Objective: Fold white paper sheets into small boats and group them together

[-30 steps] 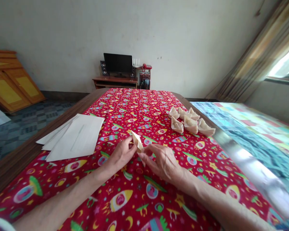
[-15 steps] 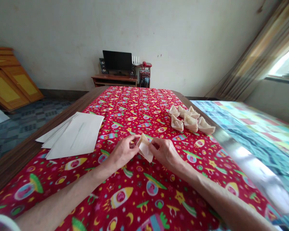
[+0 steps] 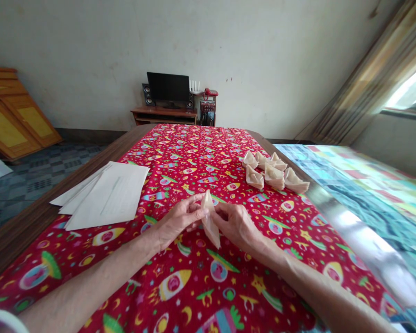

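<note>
Between my two hands is a small piece of folded cream paper [image 3: 211, 226], long and narrow with a pointed tip at top and bottom. My left hand [image 3: 180, 216] pinches its left side, the thumb lying across the paper's face. The fingers of my right hand [image 3: 236, 223] are closed on its right side. Several finished-looking folded paper boats [image 3: 273, 177] of the same cream colour stand grouped at the right of the red patterned cloth [image 3: 173, 282]. To the left of my hands lie loose sheets of white paper [image 3: 114, 196], overlapping like a fan.
The cloth covers a dark wooden table [image 3: 27, 226]. Against the far wall stand a monitor [image 3: 168, 86] and speakers on a small desk [image 3: 162, 111]. A wooden cabinet [image 3: 19, 115] is at the left, a bed with a patterned sheet [image 3: 353, 194] at the right.
The folded paper has turned in my hands and opened, then narrowed into an upright pointed shape. My left thumb has come over its face. The boats and the loose sheets stay put.
</note>
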Available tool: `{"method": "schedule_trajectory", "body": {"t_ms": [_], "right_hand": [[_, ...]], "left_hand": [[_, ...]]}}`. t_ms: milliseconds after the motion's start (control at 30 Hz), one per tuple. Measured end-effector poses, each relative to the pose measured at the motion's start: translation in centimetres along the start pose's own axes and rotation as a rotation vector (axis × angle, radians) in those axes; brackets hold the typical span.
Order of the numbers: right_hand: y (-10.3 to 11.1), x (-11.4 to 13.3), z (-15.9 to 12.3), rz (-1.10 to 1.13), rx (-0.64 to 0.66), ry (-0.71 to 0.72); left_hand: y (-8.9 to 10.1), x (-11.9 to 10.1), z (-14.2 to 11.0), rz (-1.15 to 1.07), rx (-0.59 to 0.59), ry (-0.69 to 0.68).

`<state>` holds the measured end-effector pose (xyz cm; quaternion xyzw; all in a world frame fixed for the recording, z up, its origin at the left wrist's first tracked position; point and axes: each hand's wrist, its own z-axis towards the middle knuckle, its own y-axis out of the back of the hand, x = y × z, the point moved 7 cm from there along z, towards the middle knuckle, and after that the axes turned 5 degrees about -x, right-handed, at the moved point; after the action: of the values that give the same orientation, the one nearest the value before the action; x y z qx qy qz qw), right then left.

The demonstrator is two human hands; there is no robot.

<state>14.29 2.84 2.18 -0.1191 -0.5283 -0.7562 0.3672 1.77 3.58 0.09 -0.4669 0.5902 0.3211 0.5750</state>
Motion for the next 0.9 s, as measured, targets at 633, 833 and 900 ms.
{"method": "schedule_trajectory", "body": {"t_ms": [633,833,900], "right_hand": [[1.9,0.8,-0.5,0.054,-0.094,0.194],[1.7,0.9,-0.5,0.089,-0.069,0.195],[2.2,0.5,-0.2,0.091,-0.078,0.172]], "left_hand": [[-0.3,-1.5,-0.6,0.206,0.028,-0.151],[-0.1,-0.7,-0.4,0.125,0.046,-0.105],[0.3,-0.2,-0.4,0.053,0.010,-0.079]]}}
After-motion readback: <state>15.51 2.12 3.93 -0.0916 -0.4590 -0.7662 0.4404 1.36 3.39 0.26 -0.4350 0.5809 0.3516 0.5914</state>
